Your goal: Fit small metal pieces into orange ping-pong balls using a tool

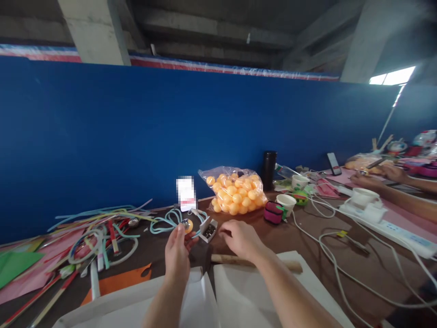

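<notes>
My left hand [178, 250] grips an orange ping-pong ball [190, 227] between thumb and fingers. A round silvery patch shows on the ball's upper face. Just right of it is a small open white box [208, 232] with small dark metallic pieces inside. My right hand [241, 239] hovers to the right of this box, apart from it, its fingers curled in. Whatever its fingertips may pinch is too small to make out. Behind the left hand lies a coiled light-blue cord [165, 222]. A clear bag of orange ping-pong balls [235, 193] rests behind both hands.
Paper strips and tubes [102, 237] clutter the left side. A wooden rod [256, 263] lies under my right forearm near white sheets [246, 291]. A black bottle [269, 169], paper cups [286, 202], white cables and a power strip [396, 228] occupy the right; a co-worker's hands [365, 180] are beyond.
</notes>
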### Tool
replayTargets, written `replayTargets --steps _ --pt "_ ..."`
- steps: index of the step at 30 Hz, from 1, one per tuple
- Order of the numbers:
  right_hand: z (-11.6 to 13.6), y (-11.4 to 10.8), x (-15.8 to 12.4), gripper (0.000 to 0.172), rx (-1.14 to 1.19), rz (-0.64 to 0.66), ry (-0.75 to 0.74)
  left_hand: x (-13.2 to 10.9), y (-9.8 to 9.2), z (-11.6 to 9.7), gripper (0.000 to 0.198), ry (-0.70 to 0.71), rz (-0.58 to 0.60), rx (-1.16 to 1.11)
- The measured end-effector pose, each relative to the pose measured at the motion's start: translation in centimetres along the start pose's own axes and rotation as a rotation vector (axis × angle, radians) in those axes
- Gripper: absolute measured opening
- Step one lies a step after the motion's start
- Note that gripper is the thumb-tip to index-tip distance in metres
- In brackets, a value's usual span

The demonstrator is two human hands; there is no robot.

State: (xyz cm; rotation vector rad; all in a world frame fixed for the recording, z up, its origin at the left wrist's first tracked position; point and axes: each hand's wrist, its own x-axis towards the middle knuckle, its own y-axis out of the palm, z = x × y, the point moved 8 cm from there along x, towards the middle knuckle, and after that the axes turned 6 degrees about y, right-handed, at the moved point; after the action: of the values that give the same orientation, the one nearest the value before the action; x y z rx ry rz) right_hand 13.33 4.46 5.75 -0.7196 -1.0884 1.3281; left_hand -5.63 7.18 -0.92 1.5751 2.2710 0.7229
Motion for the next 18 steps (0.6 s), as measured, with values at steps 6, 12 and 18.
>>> replayTargets --steps 6,12,18 --pt "3.1 1.2 3.4 0.023 -0.098 0.015 -0.006 -0.3 0.4 -0.1 0.041 0.019 0.039 0.039" --pt "4.5 3.5 5.5 0.015 -0.209 0.136 -0.003 -0.3 0.5 0.0 0.043 0.062 0.063 0.080" --pt "4.1 5.4 6.2 0.012 -0.223 0.193 0.003 -0.2 0.7 0.0 0.045 0.094 0.076 0.094"
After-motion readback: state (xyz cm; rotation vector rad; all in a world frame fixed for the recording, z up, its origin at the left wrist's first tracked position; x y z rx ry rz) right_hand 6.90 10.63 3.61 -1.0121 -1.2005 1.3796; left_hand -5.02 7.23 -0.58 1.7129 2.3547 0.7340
